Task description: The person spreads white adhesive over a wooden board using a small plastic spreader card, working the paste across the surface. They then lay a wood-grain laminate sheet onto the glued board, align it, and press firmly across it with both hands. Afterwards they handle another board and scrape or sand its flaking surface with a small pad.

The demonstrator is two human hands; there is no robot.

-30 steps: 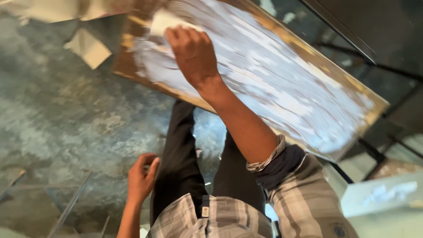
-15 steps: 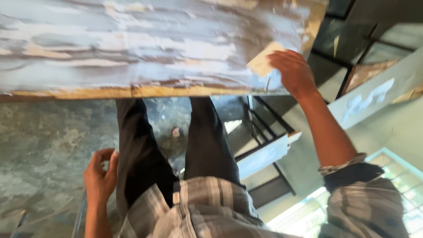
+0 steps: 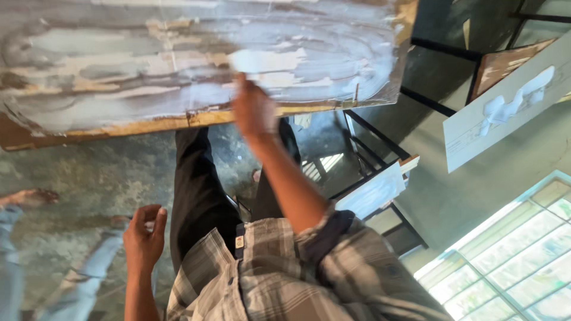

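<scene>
Nearest, at seven o'clock, the left hand (image 3: 144,235) hangs beside the dark trousers (image 3: 199,190), fingers loosely curled and holding nothing, kept away from the wet work. Past it, at twelve o'clock, the right hand (image 3: 253,110) reaches up to the board (image 3: 119,128), blurred; it seems to press a pale flat pad (image 3: 262,59) against the surface, though the grip itself cannot be told. The board lies across the top, smeared white and grey, tilted towards the person, probably for reach. At two o'clock, farther off, a white panel (image 3: 505,113) leans.
</scene>
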